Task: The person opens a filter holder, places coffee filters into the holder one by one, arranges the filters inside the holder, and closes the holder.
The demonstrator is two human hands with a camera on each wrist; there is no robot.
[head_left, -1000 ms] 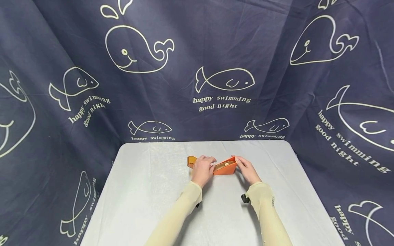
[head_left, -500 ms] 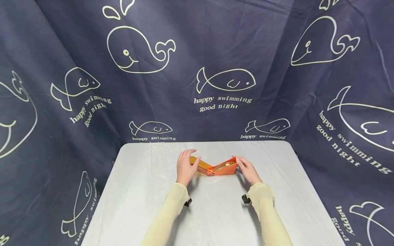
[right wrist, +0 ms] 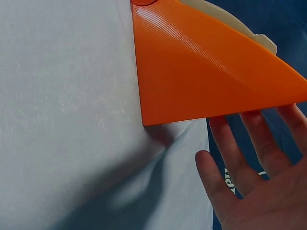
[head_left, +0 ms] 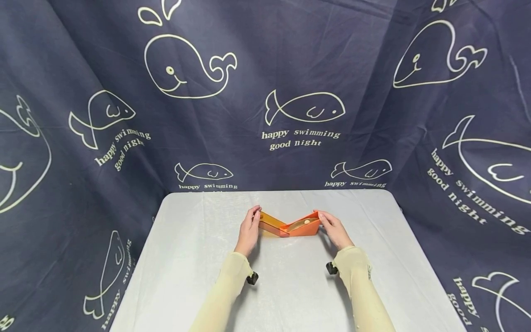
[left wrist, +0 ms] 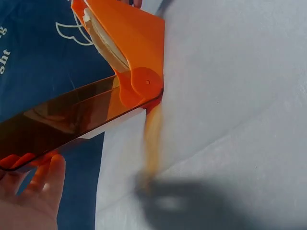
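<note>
A wedge-shaped orange box (head_left: 304, 230) stands on the white table with its top uncovered. A see-through amber lid (head_left: 271, 222) joins it by a round pivot (left wrist: 147, 82) and slants up to the left. Inside the box lies a tan piece (head_left: 297, 224) with a small pale spot; its kind is unclear. My left hand (head_left: 248, 230) grips the lid's raised far end, its fingertips (left wrist: 53, 158) along the edge. Against the box's tall right end lie the rather straight fingers (right wrist: 232, 153) of my right hand (head_left: 334, 230). The right thumb is hidden in the wrist view.
The white cloth-covered table (head_left: 199, 276) has rounded back corners. Dark blue curtains (head_left: 249, 55) with whale and fish drawings hang behind it and at both sides. A black wrist camera (head_left: 251, 278) sits under the left sleeve, another (head_left: 331, 268) at the right.
My left hand has moved left from near the pivot, past the lid with fingers spread, and now holds the lid's end. The box and my right hand have stayed put.
</note>
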